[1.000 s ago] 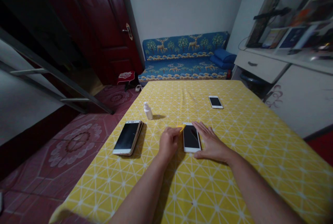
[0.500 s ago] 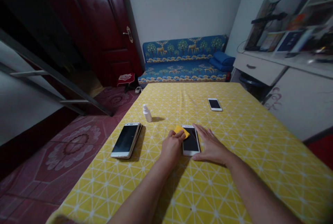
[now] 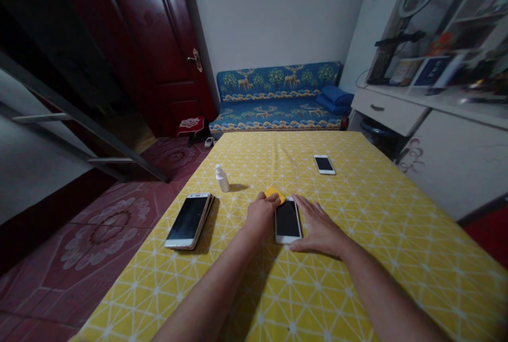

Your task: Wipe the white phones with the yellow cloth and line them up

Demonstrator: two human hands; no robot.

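Note:
A white smartphone (image 3: 288, 221) with a dark screen lies flat on the table between my hands. My left hand (image 3: 262, 212) is closed on a small yellow cloth (image 3: 274, 192), which covers the phone's upper left corner. The fingertips press the cloth down there. My right hand (image 3: 319, 228) braces the phone's right side, fingers at the top right corner and thumb at the bottom right corner. A white spray bottle (image 3: 223, 179) stands upright to the left. Nearer to me on that side, a larger white phone (image 3: 189, 220) lies on top of a stack.
A smaller white phone (image 3: 324, 164) lies at the back right of the yellow tablecloth (image 3: 341, 299). Beyond the table stands a blue patterned sofa (image 3: 273, 104). A white cabinet (image 3: 448, 141) is on the right, and a metal ladder (image 3: 99, 130) leans on the left.
My left hand has slid the cloth from the upper screen up to the phone's top left corner. The right hand keeps its hold. The whole view has shifted slightly.

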